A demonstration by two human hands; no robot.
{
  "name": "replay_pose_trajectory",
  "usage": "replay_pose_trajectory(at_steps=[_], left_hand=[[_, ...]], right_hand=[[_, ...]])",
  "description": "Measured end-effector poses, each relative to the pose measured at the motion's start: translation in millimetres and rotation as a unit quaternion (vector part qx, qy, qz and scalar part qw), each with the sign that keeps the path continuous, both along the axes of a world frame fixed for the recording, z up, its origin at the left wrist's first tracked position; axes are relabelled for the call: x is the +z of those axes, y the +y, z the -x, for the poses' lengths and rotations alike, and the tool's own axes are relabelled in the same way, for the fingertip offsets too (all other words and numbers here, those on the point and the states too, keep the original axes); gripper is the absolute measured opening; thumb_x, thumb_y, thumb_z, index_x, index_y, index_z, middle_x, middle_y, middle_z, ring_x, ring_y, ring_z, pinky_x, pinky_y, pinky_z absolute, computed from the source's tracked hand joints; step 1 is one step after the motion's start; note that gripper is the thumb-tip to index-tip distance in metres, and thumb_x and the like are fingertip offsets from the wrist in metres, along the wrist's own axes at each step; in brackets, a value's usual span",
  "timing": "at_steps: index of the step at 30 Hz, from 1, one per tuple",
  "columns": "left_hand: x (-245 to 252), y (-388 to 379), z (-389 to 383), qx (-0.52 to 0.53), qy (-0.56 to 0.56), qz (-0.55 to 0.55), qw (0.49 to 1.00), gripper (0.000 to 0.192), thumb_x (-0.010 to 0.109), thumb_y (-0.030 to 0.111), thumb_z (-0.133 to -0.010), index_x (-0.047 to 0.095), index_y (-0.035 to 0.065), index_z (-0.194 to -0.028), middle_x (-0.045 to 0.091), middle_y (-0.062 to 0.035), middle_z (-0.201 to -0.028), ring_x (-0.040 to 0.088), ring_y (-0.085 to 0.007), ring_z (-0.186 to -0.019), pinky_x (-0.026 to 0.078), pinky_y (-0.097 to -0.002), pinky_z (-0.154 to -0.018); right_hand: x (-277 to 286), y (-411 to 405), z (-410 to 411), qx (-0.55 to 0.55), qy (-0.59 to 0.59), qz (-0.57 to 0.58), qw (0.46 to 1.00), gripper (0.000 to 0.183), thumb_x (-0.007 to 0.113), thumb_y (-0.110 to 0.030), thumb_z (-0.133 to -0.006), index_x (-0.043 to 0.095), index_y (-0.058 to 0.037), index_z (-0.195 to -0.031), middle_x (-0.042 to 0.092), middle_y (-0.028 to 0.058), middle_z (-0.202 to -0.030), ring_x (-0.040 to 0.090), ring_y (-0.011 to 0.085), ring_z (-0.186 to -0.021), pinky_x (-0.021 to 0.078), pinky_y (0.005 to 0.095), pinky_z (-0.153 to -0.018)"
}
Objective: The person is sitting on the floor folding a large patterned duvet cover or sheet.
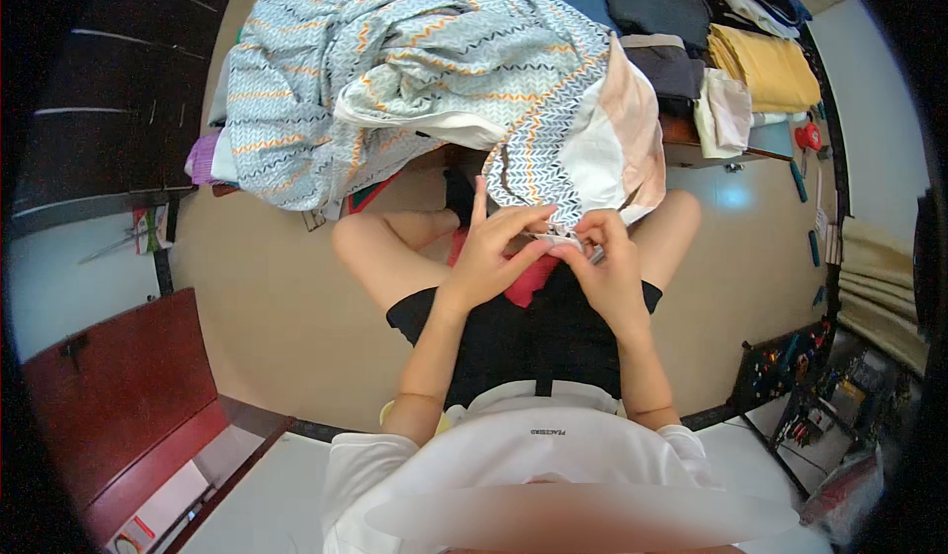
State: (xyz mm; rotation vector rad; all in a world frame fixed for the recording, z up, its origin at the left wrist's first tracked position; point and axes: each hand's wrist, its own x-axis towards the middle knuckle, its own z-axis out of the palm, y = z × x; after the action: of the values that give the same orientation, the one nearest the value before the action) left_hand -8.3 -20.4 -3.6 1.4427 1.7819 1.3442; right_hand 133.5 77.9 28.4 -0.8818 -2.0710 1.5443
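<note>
A large crumpled bed cover [444, 58], light blue-grey with navy and orange zigzag rows, spills over the front of a low platform towards my lap. Its white and peach reverse side [596, 158] is turned outward near my knees. My left hand [492, 250] pinches the fabric's near end between thumb and fingers, its little-finger side away from my body's centre and one finger raised. Facing it, my right hand [603, 254] grips the same gathered edge [561, 239]. A dark narrow strip [506, 172] runs on the patterned cloth beyond my left hand. The fingers partly hide the pinched fabric.
Folded clothes, including a yellow cloth [766, 69] and a dark grey garment [655, 2], are stacked on the platform's right. Beneath my arms are black shorts [533, 346] and a red cloth [529, 280]. A dark red panel [118, 391] stands left; a black rack [815, 413] stands right.
</note>
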Motion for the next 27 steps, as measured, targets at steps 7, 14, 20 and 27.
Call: replay_pose_trajectory(at_steps=[7, 14, 20, 27], left_hand=[[-3, -1, -7, 0.033, -0.002, -0.061, 0.998, 0.014, 0.067, 0.007, -0.072, 0.067, 0.0089, -0.086, 0.067, -0.0037, -0.089, 0.062, -0.0159, -0.084, 0.017, -0.0484, -0.108], [-8, -6, -10, 0.056, -0.02, -0.071, 0.996, 0.008, 0.067, 0.004, -0.072, 0.066, 0.0065, -0.079, 0.067, -0.0035, -0.078, 0.064, -0.0156, -0.071, 0.022, -0.0474, -0.106], [-5, -7, -16, 0.076, -0.05, -0.067, 0.994, 0.009, 0.065, 0.002, -0.074, 0.066, 0.0031, -0.083, 0.067, -0.0064, -0.079, 0.064, -0.0171, -0.072, 0.041, -0.0415, -0.094], [-3, -1, -26, 0.068, 0.004, -0.077, 0.995, 0.021, 0.064, 0.004, -0.075, 0.065, 0.0005, -0.096, 0.066, -0.0128, -0.089, 0.064, -0.0239, -0.078, 0.051, -0.0298, -0.067]], right_hand=[[-16, -2, -4, -0.003, 0.027, -0.039, 0.999, 0.024, 0.069, -0.005, -0.075, 0.049, 0.0005, -0.088, 0.058, 0.0087, -0.076, 0.056, 0.0145, -0.068, 0.0449, 0.0262, -0.061], [-5, -3, -5, -0.016, 0.031, 0.026, 0.999, 0.018, 0.067, -0.003, -0.075, 0.054, 0.0022, -0.086, 0.061, 0.0113, -0.082, 0.061, 0.0189, -0.076, 0.0481, 0.0267, -0.065], [-7, 4, -6, 0.026, 0.048, -0.111, 0.992, 0.013, 0.064, 0.0, -0.075, 0.057, 0.0015, -0.085, 0.061, 0.0126, -0.085, 0.06, 0.0214, -0.074, 0.048, 0.028, -0.064], [-12, -3, -4, 0.002, 0.044, -0.055, 0.998, 0.006, 0.058, 0.0, -0.079, 0.054, 0.001, -0.084, 0.058, 0.011, -0.081, 0.057, 0.0218, -0.071, 0.0449, 0.0282, -0.062]])
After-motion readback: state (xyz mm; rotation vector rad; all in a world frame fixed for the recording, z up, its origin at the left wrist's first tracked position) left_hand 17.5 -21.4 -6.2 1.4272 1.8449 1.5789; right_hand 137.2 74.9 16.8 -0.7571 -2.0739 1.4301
